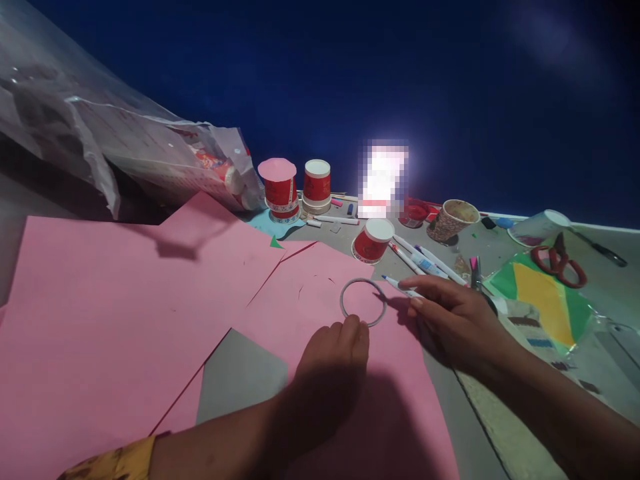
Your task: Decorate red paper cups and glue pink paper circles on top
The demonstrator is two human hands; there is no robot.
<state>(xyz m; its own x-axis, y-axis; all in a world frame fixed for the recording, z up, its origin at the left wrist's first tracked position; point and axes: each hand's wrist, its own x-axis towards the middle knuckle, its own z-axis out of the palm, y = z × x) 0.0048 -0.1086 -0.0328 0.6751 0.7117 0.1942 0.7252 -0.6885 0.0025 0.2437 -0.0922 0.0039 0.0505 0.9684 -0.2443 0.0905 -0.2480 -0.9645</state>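
Large sheets of pink paper (pixel 125 300) overlap across the table in front of me. On the paper's right part lies a thin grey ring (pixel 342 298). The fingers of my left hand (pixel 335 360) are closed on the ring's near edge. My right hand (pixel 450 313) pinches a white marker (pixel 395 284) between thumb and fingers, its blue tip pointing left, just right of the ring and above the paper.
Behind the paper stand red paper cups (pixel 318 183), one red cup nearer (pixel 373 241) and a patterned cup (pixel 453 221). Red-handled scissors (pixel 559 261) rest on green and yellow sheets (pixel 543 300) at right. Plastic bags (pixel 150 140) lie at back left.
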